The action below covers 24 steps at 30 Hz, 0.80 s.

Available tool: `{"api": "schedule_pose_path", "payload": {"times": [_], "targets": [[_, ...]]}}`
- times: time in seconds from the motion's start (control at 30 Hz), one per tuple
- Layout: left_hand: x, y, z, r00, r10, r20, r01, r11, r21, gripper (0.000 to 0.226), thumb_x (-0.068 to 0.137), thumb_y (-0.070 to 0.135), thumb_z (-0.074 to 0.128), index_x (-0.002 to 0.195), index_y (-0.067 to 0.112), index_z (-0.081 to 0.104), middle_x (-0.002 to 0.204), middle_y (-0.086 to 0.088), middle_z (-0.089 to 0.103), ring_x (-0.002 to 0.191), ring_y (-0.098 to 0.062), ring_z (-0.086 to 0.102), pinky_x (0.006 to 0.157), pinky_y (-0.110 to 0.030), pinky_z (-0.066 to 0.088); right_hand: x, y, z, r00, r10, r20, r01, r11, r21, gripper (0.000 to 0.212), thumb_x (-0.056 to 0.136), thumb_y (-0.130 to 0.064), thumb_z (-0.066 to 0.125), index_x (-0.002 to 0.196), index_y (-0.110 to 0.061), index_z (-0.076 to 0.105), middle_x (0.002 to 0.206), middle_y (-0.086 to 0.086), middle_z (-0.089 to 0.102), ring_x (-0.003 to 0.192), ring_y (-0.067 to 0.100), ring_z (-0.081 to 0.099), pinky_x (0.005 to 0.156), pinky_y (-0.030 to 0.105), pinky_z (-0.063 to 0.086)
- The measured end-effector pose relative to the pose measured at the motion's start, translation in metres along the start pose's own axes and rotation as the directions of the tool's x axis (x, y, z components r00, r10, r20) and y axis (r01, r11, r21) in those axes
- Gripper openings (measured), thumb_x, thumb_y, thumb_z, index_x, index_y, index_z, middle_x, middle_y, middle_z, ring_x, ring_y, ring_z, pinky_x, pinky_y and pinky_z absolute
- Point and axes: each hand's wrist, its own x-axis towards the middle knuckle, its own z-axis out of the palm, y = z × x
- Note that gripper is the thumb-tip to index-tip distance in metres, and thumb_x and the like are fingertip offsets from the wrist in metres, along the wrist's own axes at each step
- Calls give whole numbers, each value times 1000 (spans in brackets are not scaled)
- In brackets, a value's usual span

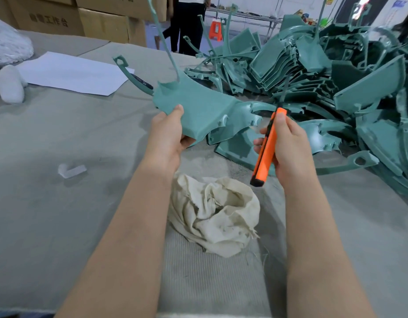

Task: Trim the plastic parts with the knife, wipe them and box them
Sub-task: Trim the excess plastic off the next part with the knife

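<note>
Several cardboard boxes (54, 17) stand at the upper left of the frame, behind a grey-covered table (49, 203). On the table's left part lie a white sheet of paper (72, 74) and, nearer the bottom, a small clear plastic scrap (71, 170). Just left of centre the left hand (168, 136) grips one teal plastic part (203, 111) by its near edge, thumb on top and fingers curled underneath, holding it above the table; thin curved arms rise from the part toward the top of the frame. Below the hands, at centre, a crumpled off-white cloth (216, 212) rests on the table between the two forearms. Right of centre the right hand (287, 145) is closed round an orange knife (266, 148) — thumb pressed near its upper end, black butt slanting down toward the cloth. Whether the blade is out cannot be told. The knife is near the held part, not touching it. A large pile of teal parts (336, 83) fills the upper right — stacked and tangled on the table.
</note>
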Motion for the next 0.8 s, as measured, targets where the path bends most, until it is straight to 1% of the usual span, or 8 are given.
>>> {"api": "schedule_pose_path", "payload": {"times": [0.07,0.2,0.33,0.47,0.53,0.67,0.73,0.8], "targets": [[0,1,-1,1000,-2,28,1,999,40,12,99,17,48,95,20,58,93,2,70,80,-14,69,61,-30,57,1,-1,-1,995,91,-46,-85,988,132,31,105,-36,35,106,-15,57,80,2,61,48,10,54,51,24,50],[-2,4,-4,988,-57,140,28,980,197,9,93,15,53,91,17,62,74,5,73,68,-11,69,64,-30,58,0,4,-2,991,133,-26,-127,980,155,33,97,-50,49,93,-19,57,73,-2,63,46,8,43,46,20,41],[-5,4,-6,956,-137,261,47,945,325,11,90,17,57,88,17,68,76,2,73,66,-13,67,60,-30,51,1,4,-3,988,146,-53,-141,986,88,26,95,-33,60,81,-11,55,69,-3,51,48,10,47,49,22,47],[-4,3,-2,950,-160,267,147,987,65,12,93,16,54,98,13,64,82,0,73,70,-13,70,55,-25,55,2,4,0,975,223,-23,-206,932,297,24,103,-27,47,86,-10,52,70,4,56,64,17,62,66,30,58],[-3,2,-1,919,-212,332,247,967,-67,20,94,18,52,110,10,61,95,-4,72,83,-17,69,66,-30,58,1,3,4,975,222,34,-220,915,337,29,103,-35,44,91,-10,52,74,5,69,75,20,70,77,34,58],[-11,-9,10,797,-350,491,398,917,7,42,95,21,43,135,10,49,124,-10,59,109,-23,59,93,-39,49,0,3,16,966,209,155,-248,920,303,36,101,-44,44,103,-12,61,100,3,76,105,17,68,94,36,49],[-15,-17,15,727,-390,565,455,890,28,37,96,23,39,126,7,54,114,-12,63,98,-26,61,88,-42,52,-3,4,21,962,217,168,-255,933,253,33,101,-42,46,107,-16,66,107,4,74,98,18,66,84,32,49],[-17,-20,16,660,-417,625,488,870,65,35,95,29,39,118,10,58,103,-10,64,93,-28,59,89,-51,48,-6,4,24,961,220,165,-247,955,164,36,101,-43,44,90,-18,67,78,1,74,69,12,65,58,23,47]]}}
